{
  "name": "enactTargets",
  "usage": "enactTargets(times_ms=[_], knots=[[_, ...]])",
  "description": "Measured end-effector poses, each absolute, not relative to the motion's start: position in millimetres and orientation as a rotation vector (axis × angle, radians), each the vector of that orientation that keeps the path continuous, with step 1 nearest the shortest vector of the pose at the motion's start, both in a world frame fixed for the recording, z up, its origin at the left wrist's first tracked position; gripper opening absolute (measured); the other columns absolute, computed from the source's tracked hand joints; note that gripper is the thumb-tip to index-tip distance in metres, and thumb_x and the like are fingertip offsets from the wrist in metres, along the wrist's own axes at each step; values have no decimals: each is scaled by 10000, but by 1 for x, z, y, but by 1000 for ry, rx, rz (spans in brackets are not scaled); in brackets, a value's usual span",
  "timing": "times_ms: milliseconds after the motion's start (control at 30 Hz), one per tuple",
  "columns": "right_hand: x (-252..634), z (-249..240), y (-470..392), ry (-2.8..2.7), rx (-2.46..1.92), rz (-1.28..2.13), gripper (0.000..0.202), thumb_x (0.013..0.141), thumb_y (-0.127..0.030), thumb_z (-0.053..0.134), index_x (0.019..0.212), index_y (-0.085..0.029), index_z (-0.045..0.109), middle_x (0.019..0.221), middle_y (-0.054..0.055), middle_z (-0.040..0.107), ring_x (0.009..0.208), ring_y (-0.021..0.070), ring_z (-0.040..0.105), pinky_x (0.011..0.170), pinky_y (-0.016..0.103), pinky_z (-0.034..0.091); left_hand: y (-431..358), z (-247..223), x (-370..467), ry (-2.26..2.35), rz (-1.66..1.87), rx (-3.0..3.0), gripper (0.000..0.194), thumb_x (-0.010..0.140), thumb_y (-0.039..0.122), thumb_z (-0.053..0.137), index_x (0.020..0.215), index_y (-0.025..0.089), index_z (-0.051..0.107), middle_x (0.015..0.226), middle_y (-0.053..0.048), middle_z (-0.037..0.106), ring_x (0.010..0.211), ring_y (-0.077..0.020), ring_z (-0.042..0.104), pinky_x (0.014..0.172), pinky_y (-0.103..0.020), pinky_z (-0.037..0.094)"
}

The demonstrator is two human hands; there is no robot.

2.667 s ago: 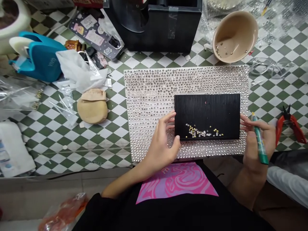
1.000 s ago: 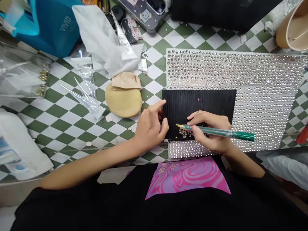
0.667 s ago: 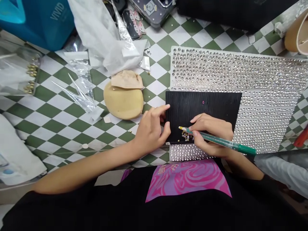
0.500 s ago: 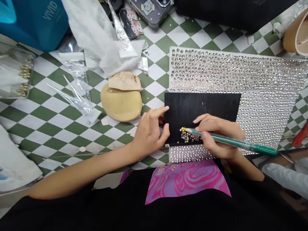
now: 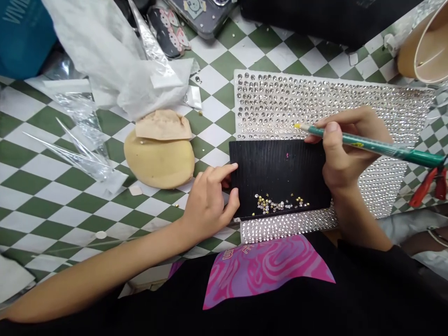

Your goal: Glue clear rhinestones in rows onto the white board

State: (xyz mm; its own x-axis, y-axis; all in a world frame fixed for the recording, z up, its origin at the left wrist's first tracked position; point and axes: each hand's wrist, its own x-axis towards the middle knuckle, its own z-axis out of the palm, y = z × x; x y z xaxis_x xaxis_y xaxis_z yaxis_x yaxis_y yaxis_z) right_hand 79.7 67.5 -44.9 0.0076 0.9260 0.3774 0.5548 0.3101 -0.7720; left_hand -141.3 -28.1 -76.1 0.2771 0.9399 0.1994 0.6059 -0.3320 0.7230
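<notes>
My right hand (image 5: 353,144) pinches a green pencil (image 5: 381,145) with a yellow tip. The tip hovers over or touches the rhinestone sheet (image 5: 280,100) just above a black ridged tray (image 5: 276,172); whether a stone sits on it is too small to tell. At the tray's left edge rests my left hand (image 5: 210,196), thumb and index finger apart, fingertips against the rim. Small gold and clear rhinestones (image 5: 268,204) lie scattered along the tray's lower side. Rows of silver stones cover the sheet, which runs beneath the tray and shows again below it.
Left of the tray sit a yellow oval pad (image 5: 161,161) and a beige cloth piece (image 5: 164,126). Clear plastic cones (image 5: 77,158) and crumpled white wrap (image 5: 105,56) lie farther left. A phone (image 5: 206,14), a tan cup (image 5: 409,56) and red-handled pliers (image 5: 422,189) surround the workspace.
My right hand has lifted the pencil from the stones in the tray and carried it up and right to the sheet. My left hand stays at the tray's edge. The camera view has shifted slightly.
</notes>
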Motion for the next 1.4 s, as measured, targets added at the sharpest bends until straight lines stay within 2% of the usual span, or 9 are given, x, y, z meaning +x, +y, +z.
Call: enactTargets(times_ms=[233, 500, 667, 733, 800, 867, 900, 1067, 1400], knots=[[80, -45, 64, -1690, -1345, 563, 69, 846, -202, 594, 786, -208, 628, 707, -17, 624, 583, 108, 641, 484, 254, 472, -28, -75, -142, 1390, 847, 2075, 466, 855, 146, 486, 1299, 141, 345, 1001, -77, 583, 728, -157, 513, 626, -313, 450], [80, -45, 66, -1685, -1376, 477, 92, 854, -267, 586, 774, -228, 608, 676, -18, 610, 558, 125, 628, 449, 278, 482, -28, -75, -142, 1385, 846, 2079, 432, 850, 114, 491, 1264, 105, 368, 977, -75, 572, 736, -158, 510, 645, -315, 442], [77, -27, 52, -1633, -1351, 636, 73, 853, -235, 584, 846, -244, 657, 760, -3, 647, 614, 138, 661, 455, 285, 509, -29, -76, -141, 1392, 840, 2088, 414, 858, 125, 484, 1256, 116, 372, 971, -66, 576, 733, -158, 505, 659, -314, 434], [79, -19, 39, -1704, -1275, 786, 135, 844, -193, 582, 918, -255, 677, 776, -5, 678, 666, 151, 677, 538, 308, 554, -28, -76, -141, 1390, 841, 2096, 402, 862, 131, 481, 1249, 112, 375, 987, -69, 582, 735, -159, 505, 663, -317, 427], [81, -15, 24, -1842, -1186, 994, 215, 809, -169, 607, 997, -254, 668, 817, 0, 700, 769, 178, 690, 727, 368, 594, -28, -76, -140, 1390, 844, 2099, 391, 865, 136, 478, 1243, 108, 380, 1005, -73, 588, 739, -160, 507, 666, -320, 420], [81, -14, 11, -1946, -1102, 1158, 305, 762, -131, 626, 1050, -232, 640, 879, 17, 705, 846, 191, 684, 863, 425, 574, -28, -76, -140, 1392, 846, 2103, 380, 866, 138, 473, 1235, 103, 389, 1020, -77, 591, 750, -161, 511, 671, -321, 414], [80, -15, 6, -1971, -1065, 1198, 327, 739, -104, 625, 1047, -212, 630, 881, 27, 703, 838, 185, 680, 876, 431, 569, -28, -76, -140, 1394, 847, 2104, 375, 867, 138, 471, 1231, 101, 393, 1018, -76, 593, 752, -162, 511, 673, -321, 411], [71, -22, -4, -2034, -1022, 1147, 222, 688, -54, 568, 870, -171, 615, 668, 4, 638, 590, 113, 604, 748, 374, 581, -29, -76, -140, 1406, 834, 2099, 359, 871, 146, 463, 1224, 111, 400, 995, -68, 596, 743, -165, 506, 674, -321, 406], [69, -20, -4, -2076, -1009, 1112, 221, 686, -52, 569, 855, -190, 607, 658, -4, 637, 569, 114, 592, 728, 373, 572, -29, -77, -139, 1418, 823, 2099, 365, 871, 145, 459, 1229, 128, 391, 1008, -68, 600, 744, -166, 516, 678, -323, 411]])
